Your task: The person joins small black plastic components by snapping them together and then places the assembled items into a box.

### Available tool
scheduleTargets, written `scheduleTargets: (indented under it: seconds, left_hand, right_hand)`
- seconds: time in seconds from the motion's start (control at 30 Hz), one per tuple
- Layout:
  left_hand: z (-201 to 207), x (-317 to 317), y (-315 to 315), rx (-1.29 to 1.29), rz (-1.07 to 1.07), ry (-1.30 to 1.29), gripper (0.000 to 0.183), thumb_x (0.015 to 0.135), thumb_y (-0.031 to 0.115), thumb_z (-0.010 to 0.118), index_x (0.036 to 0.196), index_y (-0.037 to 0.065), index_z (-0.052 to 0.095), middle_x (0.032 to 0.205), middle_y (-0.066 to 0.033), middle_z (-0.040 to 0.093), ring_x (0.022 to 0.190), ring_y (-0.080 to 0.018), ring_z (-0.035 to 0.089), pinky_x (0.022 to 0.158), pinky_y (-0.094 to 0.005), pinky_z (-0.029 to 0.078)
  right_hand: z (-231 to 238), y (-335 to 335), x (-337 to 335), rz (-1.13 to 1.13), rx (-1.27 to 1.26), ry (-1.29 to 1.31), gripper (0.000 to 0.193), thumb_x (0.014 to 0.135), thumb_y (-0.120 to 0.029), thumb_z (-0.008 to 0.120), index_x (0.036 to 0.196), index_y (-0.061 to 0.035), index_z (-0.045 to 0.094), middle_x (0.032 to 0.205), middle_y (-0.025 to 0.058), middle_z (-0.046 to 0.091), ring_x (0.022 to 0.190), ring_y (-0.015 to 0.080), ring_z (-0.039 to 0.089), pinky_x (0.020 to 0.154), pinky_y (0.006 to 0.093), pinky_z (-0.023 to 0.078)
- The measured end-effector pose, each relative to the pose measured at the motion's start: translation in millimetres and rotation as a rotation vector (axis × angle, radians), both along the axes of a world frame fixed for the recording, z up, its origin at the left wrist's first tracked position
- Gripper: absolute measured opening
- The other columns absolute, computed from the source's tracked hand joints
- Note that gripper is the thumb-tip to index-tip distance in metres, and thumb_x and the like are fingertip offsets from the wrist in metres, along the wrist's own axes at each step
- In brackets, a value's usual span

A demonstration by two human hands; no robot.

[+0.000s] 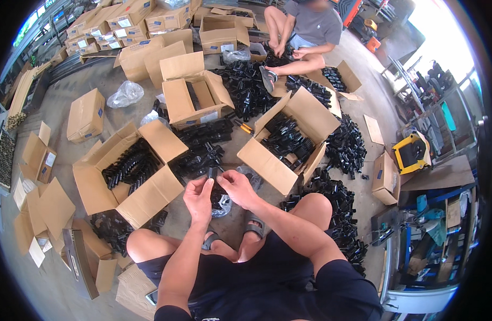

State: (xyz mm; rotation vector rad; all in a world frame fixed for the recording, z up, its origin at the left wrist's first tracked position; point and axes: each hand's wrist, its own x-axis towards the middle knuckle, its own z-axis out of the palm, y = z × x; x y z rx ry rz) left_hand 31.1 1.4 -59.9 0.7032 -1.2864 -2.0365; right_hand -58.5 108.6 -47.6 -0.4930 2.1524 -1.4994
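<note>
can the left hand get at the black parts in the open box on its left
Probably yes: the left hand is near the open box, whose spread flaps leave the black parts uncovered, though it is holding a small dark piece.

Knee ctn point(152, 198), just beyond L knee point(144, 243); rows of parts point(127, 170) in it. R of knee ctn: L hand point(199, 200), then R hand point(239, 188), held part point(212, 172) at L fingertips. Further R of it: 2nd open ctn point(267, 168), w/ parts inside, then loose pile point(347, 144). Behind it, sl. R: divided ctn point(176, 109). Behind-L: closed ctn point(85, 116), plastic bag point(125, 94) farther back. L of it: another open ctn point(44, 170). Just in front: loose parts point(108, 229). Far behind: ctn stack point(123, 20). Far behind-R: co-worker point(313, 27).
</note>
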Motion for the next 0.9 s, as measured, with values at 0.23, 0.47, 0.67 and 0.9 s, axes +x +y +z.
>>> scheduleTargets:
  seconds: [0.23,0.47,0.67,0.9]
  left_hand:
    - [-4.8,1.8,-4.6,-0.051,0.012,-0.039,0.011,0.09,0.001,0.073,0.098,-0.001,0.066,0.094,-0.0067,0.071,0.082,-0.008,0.064,0.076,-0.0227,0.053]
    - [-2.6,1.1,0.8,-0.03,0.001,-0.039,0.011,0.09,0.002,0.074,0.097,0.002,0.067,0.087,-0.0007,0.068,0.076,-0.0038,0.058,0.072,-0.0192,0.047]
    - [-2.3,-0.3,2.3,-0.061,0.0,-0.063,0.011,0.09,0.003,0.074,0.098,0.002,0.067,0.088,-0.0012,0.069,0.076,-0.004,0.058,0.072,-0.0194,0.047]
    - [-9.3,1.2,-1.3,-0.019,-0.003,-0.055,0.009,0.091,0.002,0.073,0.099,0.002,0.067,0.089,-0.0028,0.07,0.076,-0.0055,0.061,0.071,-0.0211,0.051]
  right_hand:
    - [5.5,-6.4,-0.6,-0.019,-0.026,-0.004,0.028,0.093,-0.023,0.066,0.095,0.0046,0.069,0.082,0.0131,0.067,0.075,0.0186,0.063,0.067,0.0355,0.049]
    - [-3.3,1.8,0.6,0.0,-0.022,0.001,0.026,0.092,-0.021,0.068,0.097,0.0039,0.068,0.084,0.0093,0.067,0.074,0.0135,0.061,0.065,0.0321,0.049]
    - [3.4,4.5,-1.6,0.007,-0.042,-0.06,0.024,0.092,-0.02,0.068,0.098,0.0033,0.068,0.085,0.0084,0.067,0.077,0.014,0.061,0.067,0.0322,0.049]
    - [-0.5,-0.2,-4.9,0.063,0.115,0.104,0.023,0.091,-0.021,0.067,0.09,0.0021,0.067,0.086,0.0152,0.067,0.082,0.0239,0.065,0.073,0.038,0.051]
